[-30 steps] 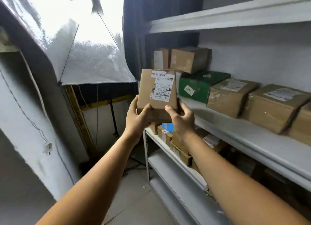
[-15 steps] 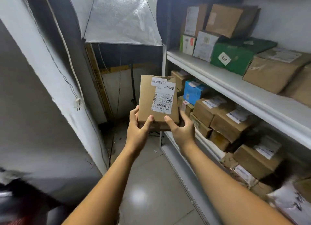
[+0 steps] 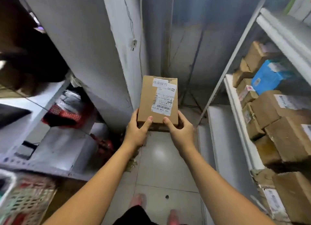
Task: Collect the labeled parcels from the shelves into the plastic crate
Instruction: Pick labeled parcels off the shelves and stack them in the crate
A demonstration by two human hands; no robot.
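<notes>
I hold a small brown cardboard parcel (image 3: 158, 101) with a white barcode label out in front of me, over the aisle floor. My left hand (image 3: 137, 130) grips its near left corner, thumb on top. My right hand (image 3: 180, 130) grips the near right corner the same way. A plastic crate (image 3: 25, 197) with a lattice wall, blurred, sits at the bottom left. On the right, the white shelves (image 3: 235, 110) carry several more labeled brown parcels (image 3: 276, 110) and a blue box (image 3: 267, 76).
A grey pillar (image 3: 104, 56) with a hanging cable stands just behind the parcel. A left shelf unit (image 3: 33, 110) carries red-patterned and dark items. The narrow tiled aisle (image 3: 165, 171) runs between the two shelf units; my feet show at the bottom.
The view has swung down and to the left, away from the right shelves. The parcel stays in both hands and has come lower, over the aisle. The crate has come into view.
</notes>
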